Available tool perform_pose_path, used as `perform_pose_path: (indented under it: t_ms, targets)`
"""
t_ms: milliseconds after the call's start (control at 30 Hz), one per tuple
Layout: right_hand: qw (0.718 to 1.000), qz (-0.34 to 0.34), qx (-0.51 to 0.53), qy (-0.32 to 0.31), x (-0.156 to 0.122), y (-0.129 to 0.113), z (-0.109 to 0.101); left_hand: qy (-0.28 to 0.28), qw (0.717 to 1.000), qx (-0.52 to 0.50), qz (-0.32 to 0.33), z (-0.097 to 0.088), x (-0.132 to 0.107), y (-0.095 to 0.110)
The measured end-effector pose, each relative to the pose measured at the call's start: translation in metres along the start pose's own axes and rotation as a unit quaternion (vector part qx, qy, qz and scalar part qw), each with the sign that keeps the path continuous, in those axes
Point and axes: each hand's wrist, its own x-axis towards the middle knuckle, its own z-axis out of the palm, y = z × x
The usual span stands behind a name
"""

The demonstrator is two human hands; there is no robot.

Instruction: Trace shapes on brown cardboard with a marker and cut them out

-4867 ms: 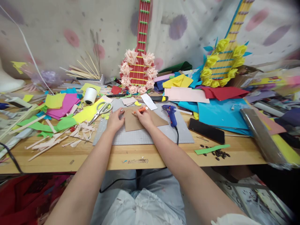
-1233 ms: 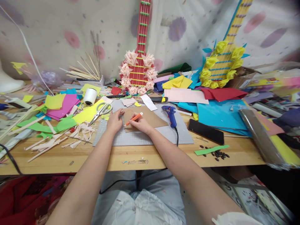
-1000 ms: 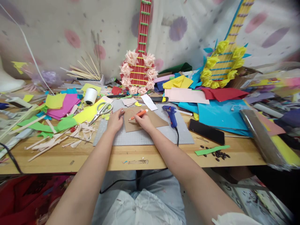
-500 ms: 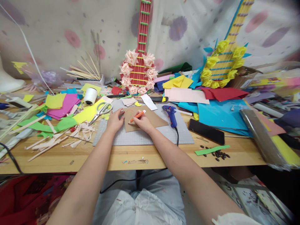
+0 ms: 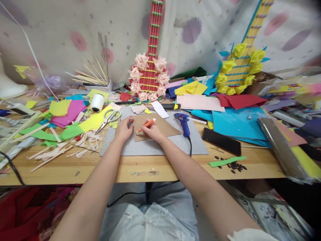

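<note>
A brown cardboard piece (image 5: 165, 126) lies on a grey cutting mat (image 5: 155, 147) in the middle of the wooden table. My left hand (image 5: 123, 129) rests flat on the cardboard's left edge, fingers stretched out. My right hand (image 5: 153, 131) is closed round an orange pen (image 5: 145, 125), whose tip touches the cardboard near a faint drawn curve just right of my left fingers.
Scissors (image 5: 108, 119) and a white tape roll (image 5: 96, 102) lie left of the mat, among coloured paper scraps. A blue glue gun (image 5: 182, 122) and a black phone (image 5: 221, 141) sit to the right. Two paper guitars (image 5: 149, 67) lean on the back wall.
The pen tip has shifted a little down and left across the cardboard during the last second. My left hand has stayed in place on the cardboard.
</note>
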Motion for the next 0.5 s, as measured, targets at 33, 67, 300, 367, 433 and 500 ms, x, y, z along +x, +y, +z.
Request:
perform_pose_path:
  t_ms: [33, 67, 300, 367, 433, 500]
  targets:
    - [1.0, 0.001, -0.008, 0.023, 0.001, 0.001, -0.001, 0.0, 1.0, 0.001, 0.0, 0.0, 0.0, 0.0]
    - [0.999, 0.001, -0.019, 0.042, 0.002, 0.002, -0.001, 0.0, 1.0, 0.003, 0.0, 0.0, 0.0, 0.0]
    - [0.993, -0.023, -0.087, 0.078, 0.005, 0.014, 0.0, -0.003, 1.0, 0.009, -0.002, 0.0, 0.0, 0.0]
    - [0.992, -0.027, -0.092, 0.081, 0.004, 0.014, 0.002, -0.004, 1.0, 0.009, -0.002, 0.0, 0.0, 0.0]
    - [0.992, -0.03, -0.094, 0.077, 0.003, 0.013, 0.003, -0.004, 1.0, 0.007, -0.001, 0.0, 0.0, 0.001]
    - [0.992, -0.029, -0.096, 0.072, 0.003, 0.011, 0.004, -0.005, 1.0, 0.005, -0.001, -0.001, 0.0, 0.001]
